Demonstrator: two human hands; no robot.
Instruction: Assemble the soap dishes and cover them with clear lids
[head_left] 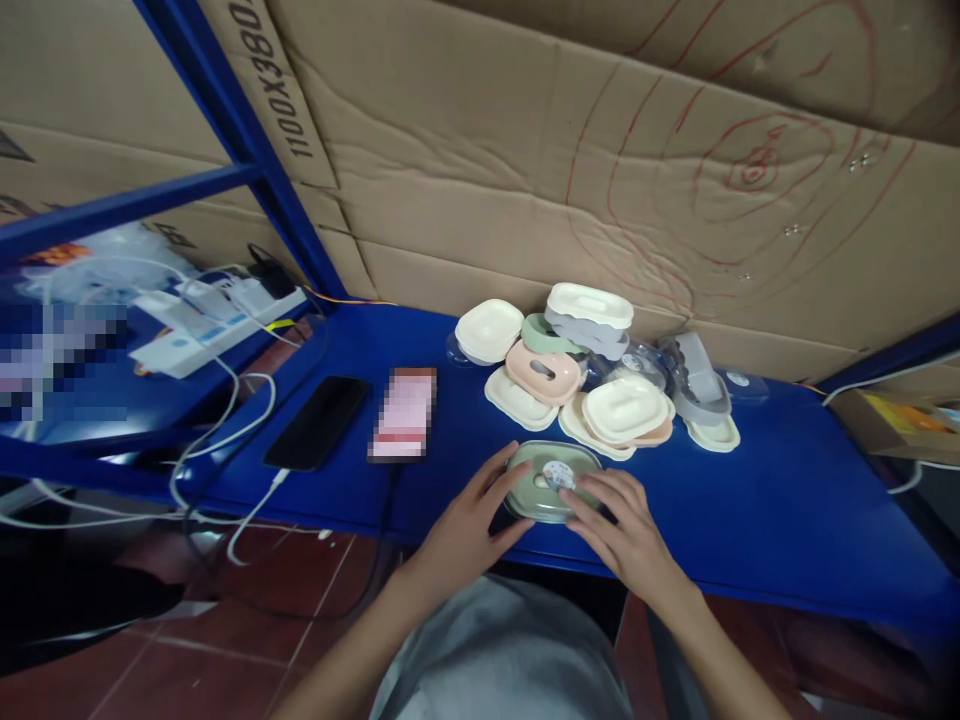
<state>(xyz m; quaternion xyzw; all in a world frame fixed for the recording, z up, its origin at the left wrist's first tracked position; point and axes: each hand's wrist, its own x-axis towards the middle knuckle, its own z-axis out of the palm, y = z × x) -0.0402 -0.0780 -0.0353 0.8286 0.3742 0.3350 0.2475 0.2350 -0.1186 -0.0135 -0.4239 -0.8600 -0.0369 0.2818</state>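
Note:
A green soap box point(529, 497) with rounded corners and what looks like a clear cover is held at the front edge of the blue table. On its top is a pale sticker point(559, 475) with small print. My left hand point(476, 515) grips the box's left end, thumb at the near side and fingers over the far side. At the right end, my right hand point(622, 525) is closed on the box, its fingertips at the sticker. Just beyond lie loose soap box parts: a cream lid point(628, 408), a pink ring-like piece point(543, 372) and a cream tray point(519, 398).
Farther back are a grey scalloped piece point(589, 330), a green part point(546, 333) and grey trays point(697, 375). Left on the blue table point(787, 500) lie a black phone point(317, 422) and a lit phone point(403, 415), both cabled. A power strip point(217, 330) and cardboard wall point(480, 150) stand beyond.

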